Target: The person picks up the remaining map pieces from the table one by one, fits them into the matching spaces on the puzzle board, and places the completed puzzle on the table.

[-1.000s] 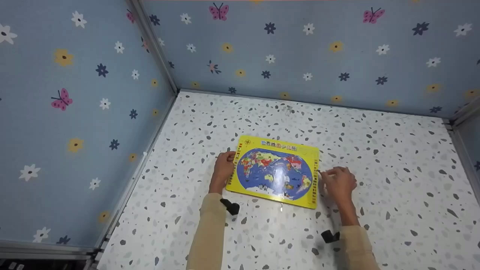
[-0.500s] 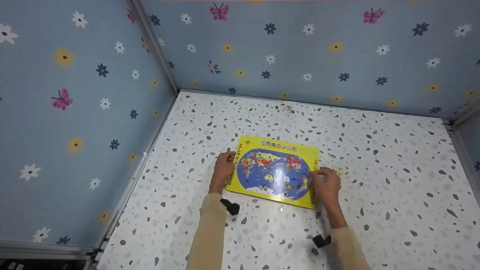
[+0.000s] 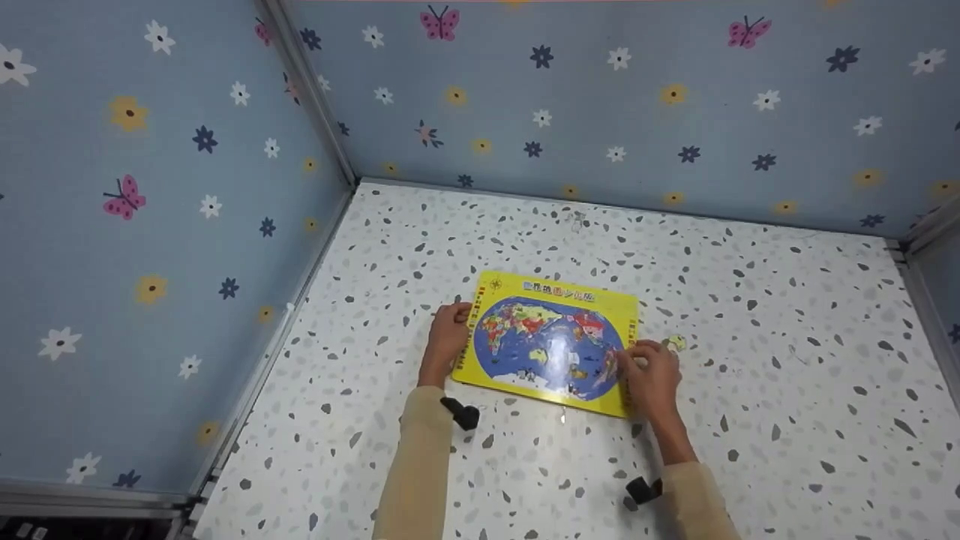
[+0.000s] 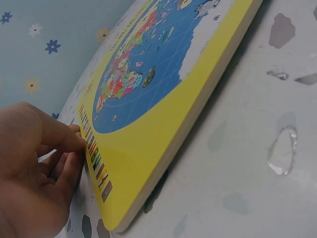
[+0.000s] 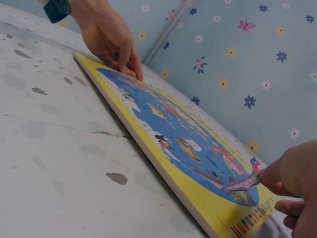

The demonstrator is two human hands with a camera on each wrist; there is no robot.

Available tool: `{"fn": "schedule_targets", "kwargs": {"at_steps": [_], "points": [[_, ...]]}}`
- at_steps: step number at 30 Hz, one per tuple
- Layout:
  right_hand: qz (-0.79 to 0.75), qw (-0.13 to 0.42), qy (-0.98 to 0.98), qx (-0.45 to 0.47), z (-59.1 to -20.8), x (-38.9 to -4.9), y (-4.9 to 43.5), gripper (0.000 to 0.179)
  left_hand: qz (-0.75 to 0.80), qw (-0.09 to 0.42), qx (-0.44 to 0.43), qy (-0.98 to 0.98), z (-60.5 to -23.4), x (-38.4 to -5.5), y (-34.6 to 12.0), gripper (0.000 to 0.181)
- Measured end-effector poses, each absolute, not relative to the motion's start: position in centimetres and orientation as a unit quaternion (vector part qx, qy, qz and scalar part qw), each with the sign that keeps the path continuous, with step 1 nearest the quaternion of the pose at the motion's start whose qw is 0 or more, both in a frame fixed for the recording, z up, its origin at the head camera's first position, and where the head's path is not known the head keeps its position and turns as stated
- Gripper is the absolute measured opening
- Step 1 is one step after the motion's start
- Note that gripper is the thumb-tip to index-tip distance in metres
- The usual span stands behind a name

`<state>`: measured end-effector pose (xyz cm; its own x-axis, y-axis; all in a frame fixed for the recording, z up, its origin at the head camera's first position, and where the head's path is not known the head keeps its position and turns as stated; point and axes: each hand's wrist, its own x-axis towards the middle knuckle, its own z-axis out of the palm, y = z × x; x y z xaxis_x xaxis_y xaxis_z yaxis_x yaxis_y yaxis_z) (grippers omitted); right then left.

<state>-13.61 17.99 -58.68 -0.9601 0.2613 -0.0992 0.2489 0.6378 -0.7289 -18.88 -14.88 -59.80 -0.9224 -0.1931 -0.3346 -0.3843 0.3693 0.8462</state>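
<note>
A yellow-bordered world map puzzle board point(image 3: 615, 300) lies flat on the speckled table, its oval blue map facing up. My left hand point(image 3: 448, 334) holds the board's left edge; in the left wrist view the thumb lies at the row of flags, with the other fingers curled beside the edge. Over the right end of the map, my right hand point(image 3: 651, 375) pinches a thin pink puzzle piece point(image 5: 242, 184) between thumb and finger. That piece stands tilted against the map near its lower right. A small yellow-green puzzle piece point(image 3: 677, 343) lies on the table just right of the board.
The white table point(image 3: 795, 360) with grey specks reaches around the board. Blue flowered panels point(image 3: 630, 97) rise behind it and at the left, joined by a metal corner post point(image 3: 311, 94). Black devices point(image 3: 641, 491) are worn at the wrists.
My right hand has moved left from beside the board to over the map's right end, uncovering the yellow-green piece on the table. The left hand and board have stayed put.
</note>
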Motion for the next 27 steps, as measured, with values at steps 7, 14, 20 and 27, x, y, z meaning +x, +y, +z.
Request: {"fn": "schedule_targets", "kwargs": {"at_steps": [7,14,20,27], "points": [[0.389,-0.011,-0.908,-0.153,-58.6,-13.3,18.2,0.030,0.531,0.091,-0.189,0.821,-60.0,-19.0,-14.8,0.045],[0.379,-0.022,-0.910,-0.169,-58.5,-13.1,17.8,0.030,0.536,0.090,-0.190,0.818,-60.0,-18.9,-14.8,0.044],[0.376,-0.022,-0.908,-0.181,-58.4,-13.0,17.4,0.030,0.546,0.090,-0.186,0.812,-59.9,-18.9,-14.8,0.046],[0.361,-0.016,-0.915,-0.177,-58.6,-12.7,17.0,0.030,0.541,0.082,-0.168,0.820,-59.7,-18.7,-14.9,0.047]]}}
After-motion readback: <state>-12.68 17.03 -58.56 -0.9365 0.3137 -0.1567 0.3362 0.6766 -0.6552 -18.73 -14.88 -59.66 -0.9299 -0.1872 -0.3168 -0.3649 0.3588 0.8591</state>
